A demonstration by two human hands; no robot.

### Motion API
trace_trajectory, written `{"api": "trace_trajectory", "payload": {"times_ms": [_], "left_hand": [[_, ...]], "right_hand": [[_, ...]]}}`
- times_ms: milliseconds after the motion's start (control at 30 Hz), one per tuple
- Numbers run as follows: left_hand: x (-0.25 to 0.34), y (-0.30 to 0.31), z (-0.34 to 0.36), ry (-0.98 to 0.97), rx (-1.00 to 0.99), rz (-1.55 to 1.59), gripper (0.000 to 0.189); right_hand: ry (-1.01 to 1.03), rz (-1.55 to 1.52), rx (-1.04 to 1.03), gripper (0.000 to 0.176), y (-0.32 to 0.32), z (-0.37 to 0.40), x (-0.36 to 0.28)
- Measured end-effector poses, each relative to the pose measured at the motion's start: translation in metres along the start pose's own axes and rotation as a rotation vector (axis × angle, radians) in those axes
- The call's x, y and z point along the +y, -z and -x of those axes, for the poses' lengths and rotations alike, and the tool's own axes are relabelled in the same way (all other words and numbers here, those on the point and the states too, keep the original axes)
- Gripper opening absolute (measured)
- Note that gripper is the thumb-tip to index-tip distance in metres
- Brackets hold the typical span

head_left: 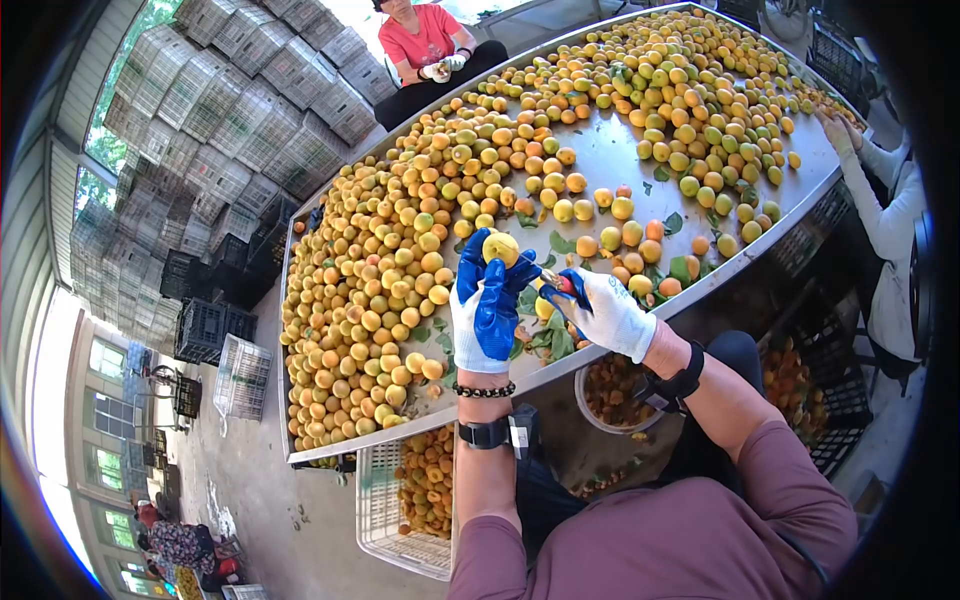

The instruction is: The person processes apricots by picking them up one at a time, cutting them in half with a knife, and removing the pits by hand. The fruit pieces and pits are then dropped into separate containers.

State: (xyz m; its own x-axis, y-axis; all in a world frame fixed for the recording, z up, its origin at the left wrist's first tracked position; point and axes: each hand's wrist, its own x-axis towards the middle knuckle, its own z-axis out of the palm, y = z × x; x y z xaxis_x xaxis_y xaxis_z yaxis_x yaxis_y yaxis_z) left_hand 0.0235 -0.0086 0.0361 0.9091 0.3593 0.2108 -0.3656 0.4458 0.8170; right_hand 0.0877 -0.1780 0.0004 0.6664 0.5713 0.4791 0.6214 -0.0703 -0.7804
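Observation:
My left hand (487, 312), in a white glove with blue coated fingers, grips a yellow apricot (500, 249) above the near edge of the metal table (590, 148). Its fingers wrap the fruit from below and the sides. My right hand (612, 315), gloved the same way, is closed around a small tool with a red handle (566, 286). A thin metal part of this tool points at the apricot; whether it touches the fruit I cannot make out. Many whole apricots (375, 270) are heaped on the table, with green leaves (548, 338) lying under my hands.
Below the table edge stand a white crate (378, 500) of opened apricots, a round tub (590, 410) and a black crate (835, 430). A person in a pink shirt (425, 40) sits across; another person's pale sleeve (885, 215) shows at right. Stacked crates (215, 90) fill the back left.

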Motion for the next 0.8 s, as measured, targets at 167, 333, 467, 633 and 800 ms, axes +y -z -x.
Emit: {"api": "trace_trajectory", "payload": {"times_ms": [167, 333, 467, 633, 800], "left_hand": [[-0.004, 0.004, 0.001, -0.007, 0.024, -0.021, 0.047], [-0.001, 0.003, 0.004, -0.015, 0.039, -0.059, 0.044], [-0.001, 0.003, 0.009, 0.022, 0.07, 0.003, 0.038], [-0.01, 0.004, 0.012, -0.008, 0.102, -0.096, 0.032], [-0.018, 0.006, 0.013, -0.047, 0.102, -0.257, 0.036]], "right_hand": [[0.02, 0.002, -0.02, 0.015, 0.0, -0.001, -0.006], [0.025, 0.039, -0.086, 0.017, -0.003, 0.001, 0.0], [0.022, 0.076, -0.1, 0.016, -0.007, 0.003, 0.003], [0.015, 0.167, -0.078, 0.017, -0.011, 0.003, -0.006], [0.001, 0.116, -0.06, 0.013, -0.013, 0.0, -0.008]]}}
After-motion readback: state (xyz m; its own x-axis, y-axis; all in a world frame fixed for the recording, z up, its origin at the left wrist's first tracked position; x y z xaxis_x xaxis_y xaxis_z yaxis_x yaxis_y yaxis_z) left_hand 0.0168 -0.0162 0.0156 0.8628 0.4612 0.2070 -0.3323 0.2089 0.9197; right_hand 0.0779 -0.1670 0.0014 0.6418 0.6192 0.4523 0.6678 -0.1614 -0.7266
